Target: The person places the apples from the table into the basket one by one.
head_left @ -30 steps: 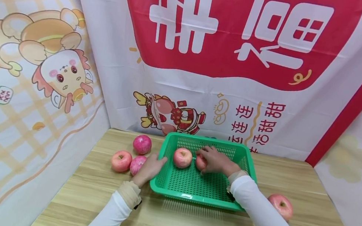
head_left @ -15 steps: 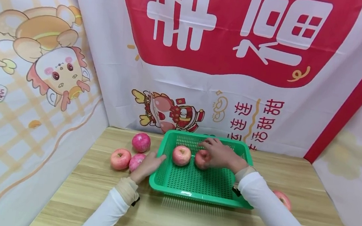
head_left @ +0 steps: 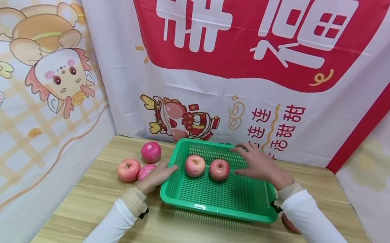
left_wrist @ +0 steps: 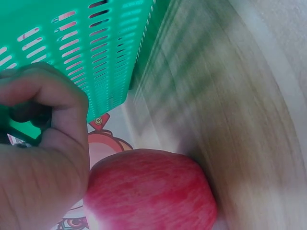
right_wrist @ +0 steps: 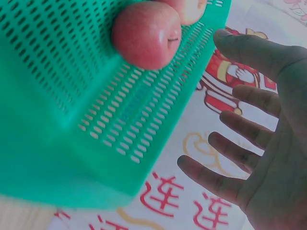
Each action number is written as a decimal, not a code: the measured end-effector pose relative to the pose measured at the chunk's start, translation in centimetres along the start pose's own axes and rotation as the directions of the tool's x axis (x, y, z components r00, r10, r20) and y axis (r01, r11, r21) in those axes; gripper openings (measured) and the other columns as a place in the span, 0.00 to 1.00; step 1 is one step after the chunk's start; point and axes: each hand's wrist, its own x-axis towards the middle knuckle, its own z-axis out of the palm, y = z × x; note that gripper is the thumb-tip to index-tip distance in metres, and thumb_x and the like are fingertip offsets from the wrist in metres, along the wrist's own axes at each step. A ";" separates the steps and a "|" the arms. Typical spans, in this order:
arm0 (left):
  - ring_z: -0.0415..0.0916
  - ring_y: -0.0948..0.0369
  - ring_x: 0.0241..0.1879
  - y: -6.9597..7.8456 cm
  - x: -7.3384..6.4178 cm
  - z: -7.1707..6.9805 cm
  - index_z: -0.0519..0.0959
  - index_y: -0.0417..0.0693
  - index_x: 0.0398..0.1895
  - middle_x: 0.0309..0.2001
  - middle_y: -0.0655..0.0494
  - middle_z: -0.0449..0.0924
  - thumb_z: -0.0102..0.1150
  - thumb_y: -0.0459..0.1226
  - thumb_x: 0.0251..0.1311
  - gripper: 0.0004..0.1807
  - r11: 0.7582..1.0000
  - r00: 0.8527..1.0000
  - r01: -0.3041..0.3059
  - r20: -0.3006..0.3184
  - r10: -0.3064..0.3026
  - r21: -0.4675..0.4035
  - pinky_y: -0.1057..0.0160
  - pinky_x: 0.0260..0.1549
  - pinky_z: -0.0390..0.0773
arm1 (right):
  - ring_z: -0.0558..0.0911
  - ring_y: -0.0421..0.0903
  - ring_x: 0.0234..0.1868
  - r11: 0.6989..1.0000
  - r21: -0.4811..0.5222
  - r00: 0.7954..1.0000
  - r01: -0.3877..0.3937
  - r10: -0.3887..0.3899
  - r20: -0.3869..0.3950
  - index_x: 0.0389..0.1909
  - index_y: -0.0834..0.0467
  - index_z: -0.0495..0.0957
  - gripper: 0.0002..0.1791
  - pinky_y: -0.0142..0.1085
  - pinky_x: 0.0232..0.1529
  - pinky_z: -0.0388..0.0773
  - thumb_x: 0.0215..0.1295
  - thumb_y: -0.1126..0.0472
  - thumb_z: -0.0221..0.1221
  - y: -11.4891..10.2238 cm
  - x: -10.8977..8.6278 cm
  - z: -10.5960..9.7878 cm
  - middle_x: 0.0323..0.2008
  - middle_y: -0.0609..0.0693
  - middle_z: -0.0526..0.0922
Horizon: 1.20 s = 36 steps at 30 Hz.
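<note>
Right fingers [right_wrist: 244, 128] now clear of apple [head_left: 219, 170]

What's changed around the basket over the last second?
The right hand has let go of the right-hand apple in the green basket and moved away to the right, its fingers now apart from the fruit. The left hand stays at the basket's left rim; the left-hand apple inside and the three apples left of the basket lie as before.

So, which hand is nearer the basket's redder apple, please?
Right: the right hand is just right of the redder apple, apart; the left hand is at the left rim of the basket.
</note>
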 end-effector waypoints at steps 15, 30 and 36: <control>0.88 0.44 0.53 -0.3 0.8 -0.2 0.65 0.35 0.78 0.60 0.32 0.82 0.45 0.45 0.81 0.30 0.999 0.999 0.032 0.030 -0.031 -0.032 0.50 0.48 0.90 | 0.73 0.63 0.69 0.999 0.003 0.997 -0.044 0.044 -0.061 0.73 0.55 0.74 0.37 0.63 0.61 0.81 0.64 0.53 0.74 2.5 -7.0 -3.1 0.70 0.60 0.73; 0.88 0.42 0.53 -0.3 0.7 -0.1 0.66 0.32 0.76 0.59 0.31 0.83 0.42 0.44 0.82 0.30 0.998 0.998 0.032 0.058 -0.029 -0.055 0.51 0.48 0.90 | 0.74 0.65 0.67 0.992 -0.018 0.989 -0.122 0.120 -0.082 0.69 0.58 0.77 0.36 0.67 0.60 0.80 0.61 0.52 0.75 5.2 -13.3 -1.6 0.67 0.62 0.77; 0.89 0.45 0.51 -0.3 0.7 -0.1 0.69 0.32 0.73 0.58 0.33 0.84 0.43 0.45 0.82 0.29 0.998 0.998 0.045 0.044 -0.043 -0.046 0.52 0.47 0.90 | 0.73 0.67 0.67 0.985 0.027 0.984 -0.172 0.173 -0.048 0.68 0.57 0.78 0.35 0.68 0.57 0.80 0.60 0.55 0.75 6.1 -15.1 0.1 0.66 0.63 0.77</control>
